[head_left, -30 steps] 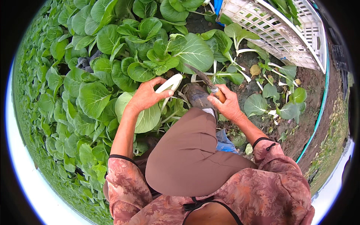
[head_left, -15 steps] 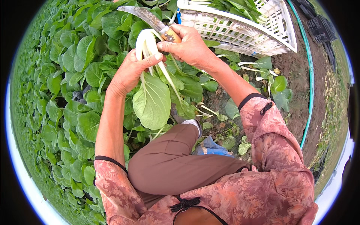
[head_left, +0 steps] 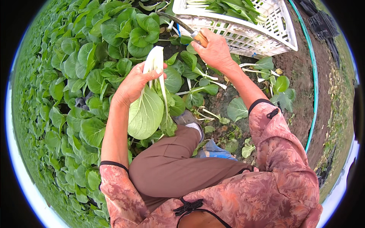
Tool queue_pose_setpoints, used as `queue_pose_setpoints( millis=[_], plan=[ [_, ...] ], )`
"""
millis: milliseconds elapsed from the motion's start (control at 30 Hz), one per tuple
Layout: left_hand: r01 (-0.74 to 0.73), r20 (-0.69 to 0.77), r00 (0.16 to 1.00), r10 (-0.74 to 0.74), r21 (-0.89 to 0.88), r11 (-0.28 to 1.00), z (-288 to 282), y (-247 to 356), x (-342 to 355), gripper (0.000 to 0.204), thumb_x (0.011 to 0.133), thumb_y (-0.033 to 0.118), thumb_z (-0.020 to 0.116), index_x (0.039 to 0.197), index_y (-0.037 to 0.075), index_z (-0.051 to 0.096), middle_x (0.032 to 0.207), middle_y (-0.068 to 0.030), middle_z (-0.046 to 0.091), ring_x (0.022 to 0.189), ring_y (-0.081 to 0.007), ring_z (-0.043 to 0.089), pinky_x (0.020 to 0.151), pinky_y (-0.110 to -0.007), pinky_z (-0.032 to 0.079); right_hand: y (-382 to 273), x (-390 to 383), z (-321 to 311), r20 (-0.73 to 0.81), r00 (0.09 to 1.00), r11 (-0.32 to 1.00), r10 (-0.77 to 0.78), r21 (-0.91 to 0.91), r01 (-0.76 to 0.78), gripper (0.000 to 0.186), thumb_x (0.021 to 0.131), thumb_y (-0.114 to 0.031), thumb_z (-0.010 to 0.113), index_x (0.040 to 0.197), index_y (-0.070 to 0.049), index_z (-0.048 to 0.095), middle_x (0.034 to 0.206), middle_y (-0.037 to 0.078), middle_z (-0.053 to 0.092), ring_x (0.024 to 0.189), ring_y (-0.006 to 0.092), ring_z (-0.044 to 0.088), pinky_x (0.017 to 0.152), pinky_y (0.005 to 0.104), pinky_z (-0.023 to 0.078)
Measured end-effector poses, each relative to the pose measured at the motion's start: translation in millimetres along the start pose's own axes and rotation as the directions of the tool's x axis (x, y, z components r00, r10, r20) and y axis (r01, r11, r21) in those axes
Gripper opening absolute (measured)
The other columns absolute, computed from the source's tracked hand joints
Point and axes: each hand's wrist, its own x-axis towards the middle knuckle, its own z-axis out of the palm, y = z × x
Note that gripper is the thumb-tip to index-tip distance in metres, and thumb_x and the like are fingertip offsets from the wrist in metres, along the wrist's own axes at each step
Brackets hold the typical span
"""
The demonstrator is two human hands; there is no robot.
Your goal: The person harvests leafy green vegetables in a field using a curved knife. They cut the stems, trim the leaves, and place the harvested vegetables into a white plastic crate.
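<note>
- The left hand (head_left: 134, 83) is closed around the white stalks of a cut leafy green (head_left: 154, 60), thumb pressed across the front, pale butt end upward and leaves hanging below.
- The right hand (head_left: 216, 49) is wrapped around the wooden handle of a curved knife (head_left: 200, 39); its blade slants up and to the left.
- Between the knife and the butt of the cut green lies a narrow gap; the two are apart.
- The blade passes in front of the crate's left corner in this view; whether it touches there, I cannot tell.
- The hanging leaves reach down beside the shoe (head_left: 184, 117) and the bent knee (head_left: 178, 152), leaving little room below.
- Leftward, the standing plants (head_left: 95, 68) crowd close to the left forearm.
- Rightward, past the right forearm, a strip of brown soil (head_left: 302, 87) runs along a teal hose (head_left: 312, 76).
- The white slatted crate (head_left: 235, 32) stands just beyond the right hand, its far part cut off by the upper edge.
- Inside it lie greens (head_left: 239, 9), with white stalks and dark leaves.
- Loose trimmed leaves (head_left: 264, 64) lie on the ground below the crate.
- A blue-and-grey bag-like piece (head_left: 216, 150) sits beside the knee.
</note>
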Motion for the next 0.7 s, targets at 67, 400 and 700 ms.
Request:
queue_pose_setpoints(
  millis=[67, 400, 700],
  plan=[
    [0.003, -0.084, 0.996, -0.005, -0.021, 1.0, -2, -7, -6, 0.045, 0.089, 0.025, 0.071, 0.125, 0.002, 0.058, 0.098, -0.0047, 0.067, 0.092, -0.0139, 0.062, 0.085, -0.03, 0.05, -17, -11, 7, 0.13, 0.988, 0.97, 0.083, 0.219, -0.11, 0.037, 0.08, -0.033, 0.08, 0.096, -0.004, 0.063, 0.074, 0.005, 0.06, 0.067, 0.0179, 0.057, 0.064, 0.0344, 0.048],
    [-0.041, -0.052, 0.998, 0.037, -0.088, 0.995, 26, -13, -1, 0.057, 0.084, 0.01, 0.06, 0.139, 0.003, 0.045, 0.118, -0.0056, 0.06, 0.106, -0.0146, 0.056, 0.097, -0.031, 0.044, -56, -28, 25, 0.424, 0.896, 0.635, 0.132, 0.658, -0.405, 0.028, 0.076, -0.018, 0.079, 0.093, -0.001, 0.063, 0.083, 0.004, 0.066, 0.071, 0.0107, 0.06, 0.065, 0.0276, 0.051],
    [0.015, -0.122, 0.992, 0.018, 0.262, 0.965, 27, -16, 4, 0.044, 0.085, 0.011, 0.061, 0.127, 0.001, 0.052, 0.109, -0.0072, 0.063, 0.093, -0.0143, 0.061, 0.086, -0.032, 0.047, -44, -40, 40, 0.224, 0.945, 0.821, 0.238, 0.474, -0.319, 0.026, 0.07, -0.016, 0.072, 0.087, -0.002, 0.058, 0.074, 0.008, 0.061, 0.065, 0.0177, 0.056, 0.063, 0.0329, 0.048]
  ],
)
